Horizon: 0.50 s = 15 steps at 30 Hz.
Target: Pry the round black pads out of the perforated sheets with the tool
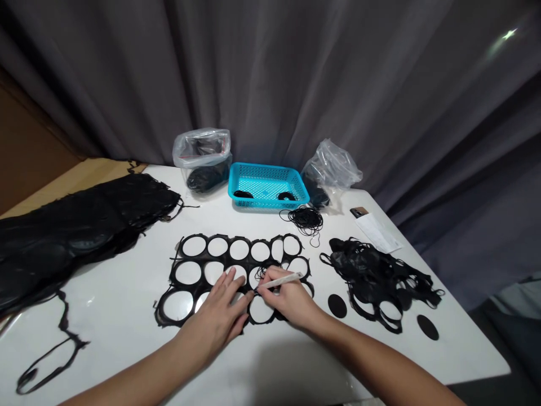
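A black rubber-like sheet with rows of round cut-out holes lies flat on the white table. My left hand rests on its lower middle with fingers spread out, pressing it down. In my right hand is a slim white pen-shaped tool, gripped like a pen, its tip low over the sheet near my left fingertips. Whether it is a pen or a knife I cannot tell. Several thin black rings lie on the sheet just beyond my right fingers, partly hidden by them.
A blue basket holds black rings, between two clear plastic bags. Thin black rings are heaped before it. Black scraps and discs lie right; stacked black sheets and a torn strip lie left.
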Available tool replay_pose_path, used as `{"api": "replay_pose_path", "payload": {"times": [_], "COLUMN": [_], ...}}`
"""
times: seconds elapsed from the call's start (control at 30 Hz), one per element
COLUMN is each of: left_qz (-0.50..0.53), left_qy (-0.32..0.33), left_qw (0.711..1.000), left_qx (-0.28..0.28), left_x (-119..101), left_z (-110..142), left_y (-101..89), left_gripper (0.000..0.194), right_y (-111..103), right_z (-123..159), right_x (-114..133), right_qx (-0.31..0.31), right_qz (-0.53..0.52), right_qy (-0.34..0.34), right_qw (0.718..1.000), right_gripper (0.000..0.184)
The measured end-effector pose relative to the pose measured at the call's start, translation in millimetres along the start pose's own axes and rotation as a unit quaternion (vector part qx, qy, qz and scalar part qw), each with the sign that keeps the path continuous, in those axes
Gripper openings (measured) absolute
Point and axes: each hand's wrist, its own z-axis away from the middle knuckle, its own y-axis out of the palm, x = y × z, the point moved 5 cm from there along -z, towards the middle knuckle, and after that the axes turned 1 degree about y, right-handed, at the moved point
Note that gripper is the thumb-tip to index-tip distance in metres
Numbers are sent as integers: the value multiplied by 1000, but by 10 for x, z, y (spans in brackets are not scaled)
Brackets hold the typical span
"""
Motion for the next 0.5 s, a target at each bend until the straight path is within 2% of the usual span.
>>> {"api": "replay_pose_path", "payload": {"times": [0.17,0.3,0.43,0.5], "left_qz": [-1,5,6,4], "left_qy": [-1,-3,-7,-8], "left_qw": [1000,1000,1000,1000], "left_qx": [1,-1,-12,-19], "left_x": [-4,-2,7,9], "left_z": [-4,2,9,5], "left_y": [-2,14,46,48], "left_gripper": [40,41,40,41], "right_y": [-13,31,228,292], "right_z": [-10,27,182,219], "right_x": [15,78,156,169], "right_qx": [-11,-17,-12,-8], "right_qz": [18,95,258,322], "right_qy": [-7,-76,-165,-202], "right_qw": [1000,992,952,925], "right_gripper": [16,17,11,17]}}
